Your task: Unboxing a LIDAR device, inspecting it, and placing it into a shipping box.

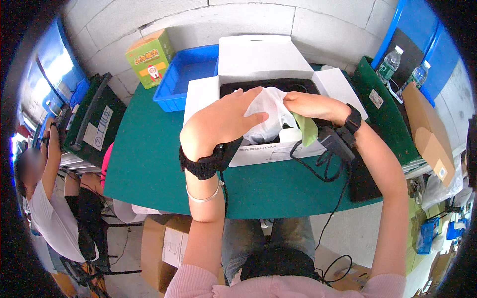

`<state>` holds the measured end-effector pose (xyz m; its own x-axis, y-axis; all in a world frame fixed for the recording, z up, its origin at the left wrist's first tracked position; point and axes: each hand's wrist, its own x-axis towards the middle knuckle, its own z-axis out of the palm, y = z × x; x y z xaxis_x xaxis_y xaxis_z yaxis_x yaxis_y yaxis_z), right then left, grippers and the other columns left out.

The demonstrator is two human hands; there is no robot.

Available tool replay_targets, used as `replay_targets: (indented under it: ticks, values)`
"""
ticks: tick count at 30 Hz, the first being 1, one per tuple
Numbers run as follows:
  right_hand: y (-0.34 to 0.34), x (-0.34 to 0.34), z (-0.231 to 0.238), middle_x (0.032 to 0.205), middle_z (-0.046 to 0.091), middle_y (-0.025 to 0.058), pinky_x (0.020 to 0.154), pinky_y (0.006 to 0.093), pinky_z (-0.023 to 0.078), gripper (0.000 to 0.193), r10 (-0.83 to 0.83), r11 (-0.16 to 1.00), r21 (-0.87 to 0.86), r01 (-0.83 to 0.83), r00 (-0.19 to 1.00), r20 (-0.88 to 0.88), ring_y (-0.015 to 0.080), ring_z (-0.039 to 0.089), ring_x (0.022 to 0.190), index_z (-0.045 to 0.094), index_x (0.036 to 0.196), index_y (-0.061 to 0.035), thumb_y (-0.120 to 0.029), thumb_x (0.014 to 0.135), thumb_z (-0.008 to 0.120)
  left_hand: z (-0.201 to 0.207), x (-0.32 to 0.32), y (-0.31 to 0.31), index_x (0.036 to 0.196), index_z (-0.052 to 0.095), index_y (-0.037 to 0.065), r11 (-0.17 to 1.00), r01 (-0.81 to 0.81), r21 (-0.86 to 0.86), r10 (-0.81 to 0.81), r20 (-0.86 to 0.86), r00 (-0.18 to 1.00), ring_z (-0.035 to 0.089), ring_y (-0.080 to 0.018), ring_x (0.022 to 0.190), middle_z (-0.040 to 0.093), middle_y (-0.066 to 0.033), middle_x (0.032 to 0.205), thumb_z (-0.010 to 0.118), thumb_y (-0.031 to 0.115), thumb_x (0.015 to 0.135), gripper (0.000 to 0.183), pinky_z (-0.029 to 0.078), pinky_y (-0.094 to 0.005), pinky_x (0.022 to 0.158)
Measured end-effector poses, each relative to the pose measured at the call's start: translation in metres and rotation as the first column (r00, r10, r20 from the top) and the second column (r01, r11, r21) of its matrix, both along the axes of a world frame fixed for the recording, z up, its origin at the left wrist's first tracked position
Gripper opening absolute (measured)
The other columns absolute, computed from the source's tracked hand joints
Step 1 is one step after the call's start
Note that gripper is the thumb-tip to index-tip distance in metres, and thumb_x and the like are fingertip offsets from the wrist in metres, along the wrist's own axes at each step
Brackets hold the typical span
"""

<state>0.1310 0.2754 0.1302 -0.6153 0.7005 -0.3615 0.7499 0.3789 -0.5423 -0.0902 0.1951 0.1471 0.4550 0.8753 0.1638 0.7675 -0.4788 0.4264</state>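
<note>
A crumpled white plastic bag (268, 107) lies between my hands over an open white cardboard box (303, 155). My left hand (223, 116) grips the bag's left side, thumb in front and fingers along its far edge. On the other side my right hand (315, 107) pinches the bag's upper right, its fingertips partly hidden. A light green piece (306, 130) hangs below the right hand, beside a small white rounded part (290, 135). What is inside the bag cannot be made out. Black foam (308, 85) lines the box.
A black cable module (338, 141) hangs by my right wrist. On the green table (144, 164) stand a blue tray (166, 102) and a green-yellow carton (149, 59). Dark green crates (382, 114) with bottles (390, 64) are at right. A seated person (57, 213) is at far left.
</note>
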Motion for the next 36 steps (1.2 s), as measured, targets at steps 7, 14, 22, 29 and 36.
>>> replay_targets:
  ticks: [7,14,22,29,36]
  values:
    - [-0.001,-0.003,-0.018,0.087,0.065,0.025,0.073,0.0402,0.049,0.027,0.081,0.966,0.252,-0.058,0.993,-0.082,0.0358,0.065,0.082,0.063,0.101,0.0033,-0.013,0.083,0.051,-0.001,0.019,0.001,0.138,0.042,0.006,0.995,-0.054,-0.089,0.041,-0.14,0.989,0.058,-0.0391,0.107,0.06,-0.0242,0.116,0.06,0.042,0.087,0.065,0.046,-0.0438,0.091]
    - [-0.007,0.004,0.027,0.087,0.069,0.0176,0.074,0.0366,0.053,0.024,-0.06,0.667,0.717,0.203,0.973,-0.221,0.0321,0.067,0.081,0.07,0.099,-0.0038,-0.011,0.077,0.062,0.006,0.011,-0.001,0.134,0.047,0.008,0.994,-0.088,-0.064,0.082,-0.084,0.993,0.061,-0.0392,0.097,0.065,-0.0227,0.101,0.06,0.042,0.086,0.06,0.049,-0.0466,0.084]
    - [-0.037,0.018,0.034,0.107,0.067,0.0179,0.085,0.0322,0.049,0.045,0.429,0.836,0.427,-0.344,0.895,-0.119,0.0298,0.065,0.096,0.064,0.116,-0.0029,0.005,0.075,0.047,0.01,0.013,-0.013,0.134,0.048,0.007,0.998,-0.023,0.059,0.024,-0.025,0.999,0.06,-0.0391,0.097,0.065,-0.0227,0.1,0.053,0.031,0.092,0.048,0.047,-0.0461,0.085]
    - [-0.022,0.029,0.019,0.109,0.065,0.0174,0.087,0.038,0.049,0.045,0.3,0.922,0.251,-0.294,0.954,0.014,0.0354,0.065,0.093,0.063,0.121,-0.0158,-0.005,0.082,0.044,0.0,0.033,-0.012,0.126,0.052,0.006,0.988,0.151,-0.015,-0.15,0.04,0.988,0.062,-0.0423,0.086,0.065,-0.0238,0.09,0.049,0.021,0.094,0.036,0.049,-0.0493,0.076]
    - [-0.016,0.036,0.013,0.108,0.067,0.0175,0.088,0.0337,0.048,0.04,0.308,0.936,0.201,-0.288,0.948,-0.079,0.0265,0.065,0.092,0.062,0.121,-0.0058,-0.003,0.083,0.05,-0.023,0.053,0.007,0.115,0.059,0.007,0.984,0.16,0.072,-0.15,-0.128,0.98,0.063,-0.0403,0.087,0.066,-0.0213,0.092,0.048,0.02,0.094,0.027,0.05,-0.0481,0.076]
